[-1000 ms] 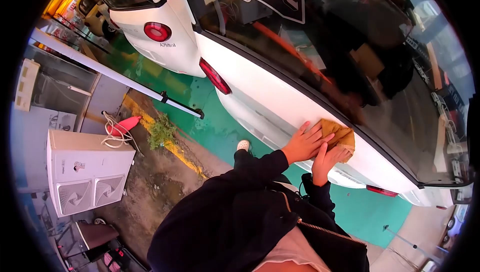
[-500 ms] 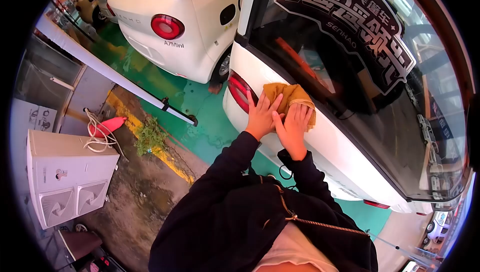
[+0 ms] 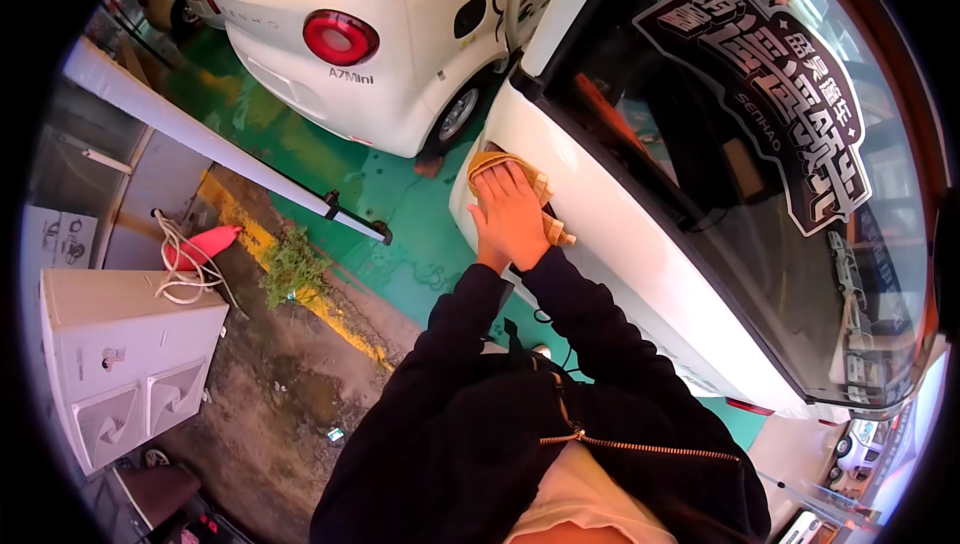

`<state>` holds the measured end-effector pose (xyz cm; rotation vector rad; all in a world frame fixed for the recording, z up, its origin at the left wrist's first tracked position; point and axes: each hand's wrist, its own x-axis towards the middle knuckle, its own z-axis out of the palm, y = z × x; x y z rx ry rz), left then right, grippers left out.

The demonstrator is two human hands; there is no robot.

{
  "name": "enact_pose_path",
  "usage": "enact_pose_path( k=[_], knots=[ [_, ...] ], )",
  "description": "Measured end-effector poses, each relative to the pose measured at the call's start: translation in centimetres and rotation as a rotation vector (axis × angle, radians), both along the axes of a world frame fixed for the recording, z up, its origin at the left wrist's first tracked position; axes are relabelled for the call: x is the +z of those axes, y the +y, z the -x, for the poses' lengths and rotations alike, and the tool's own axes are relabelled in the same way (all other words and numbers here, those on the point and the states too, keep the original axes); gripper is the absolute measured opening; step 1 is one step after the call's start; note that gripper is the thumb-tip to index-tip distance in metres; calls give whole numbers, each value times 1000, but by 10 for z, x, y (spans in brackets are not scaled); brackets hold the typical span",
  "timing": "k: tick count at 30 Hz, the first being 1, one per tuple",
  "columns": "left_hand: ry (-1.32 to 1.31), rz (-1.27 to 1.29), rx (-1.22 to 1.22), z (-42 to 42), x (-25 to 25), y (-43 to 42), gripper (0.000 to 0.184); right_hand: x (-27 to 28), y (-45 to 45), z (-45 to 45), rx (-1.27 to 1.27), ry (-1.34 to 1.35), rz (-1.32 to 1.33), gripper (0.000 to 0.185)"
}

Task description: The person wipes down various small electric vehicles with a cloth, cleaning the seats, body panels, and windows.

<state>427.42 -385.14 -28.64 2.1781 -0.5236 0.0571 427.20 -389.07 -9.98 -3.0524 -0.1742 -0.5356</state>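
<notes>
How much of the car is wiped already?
The cloth has passed over part of the white back panel, which looks shiny. Now both hands press it at the corner. Maybe the dark window is left; I can't tell.

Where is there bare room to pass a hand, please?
Green floor between the slanted white pole and nearer white car; also that car's panel below its window. Left hand, right hand and folded brown cloth crowd its corner.
</notes>
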Motion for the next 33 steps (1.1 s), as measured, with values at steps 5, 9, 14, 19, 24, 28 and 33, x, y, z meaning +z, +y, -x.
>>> enact_pose_path(
  k=[5,9,14,19,24,28,33],
  knots=[
    [18,-38,-92,17,-10,2,63,-54,-10,18,129,63,281,48],
    [-28,-222,-102,31,-3,15,66,-96,-12,48,19,63,132,52],
    [-33,-316,-179,36,6,31,68,-71,-10,67,28,-17,-42,49],
    [-51,-237,-298,49,14,34,64,-49,-25,91,56,-123,-121,40],
    [271,181,-372,46,57,15,54,-10,-31,107,-41,-140,-230,34],
    [41,233,-267,51,100,9,68,2,-32,106,-103,-182,-241,34],
    [-30,9,-213,45,122,0,83,24,-38,112,-230,-229,-348,33]
  ],
)
